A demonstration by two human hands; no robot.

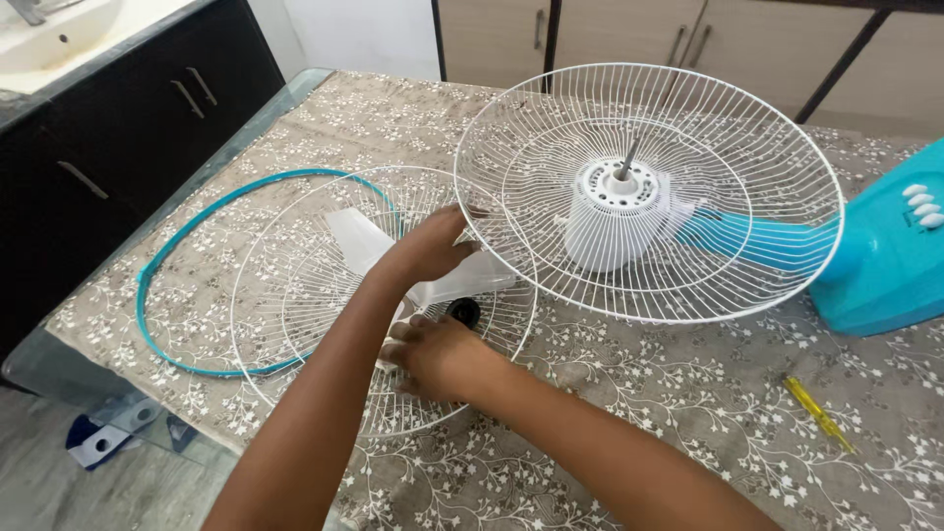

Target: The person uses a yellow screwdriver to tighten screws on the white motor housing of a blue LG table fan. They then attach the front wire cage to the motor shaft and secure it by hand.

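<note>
Translucent fan blade is gripped by left hand and right hand over flat white front grille, near table's left edge; teal rim ring lies beside; rear grille with motor towards far-right corner

Fan grilles: we see white wire.
Blade: we see translucent white.
Rim ring: we note teal.
Fan base: turquoise, white buttons.
Tablecloth: grey-brown, white floral vines.
Screwdriver: yellow.
Cabinet: we see black.
</note>
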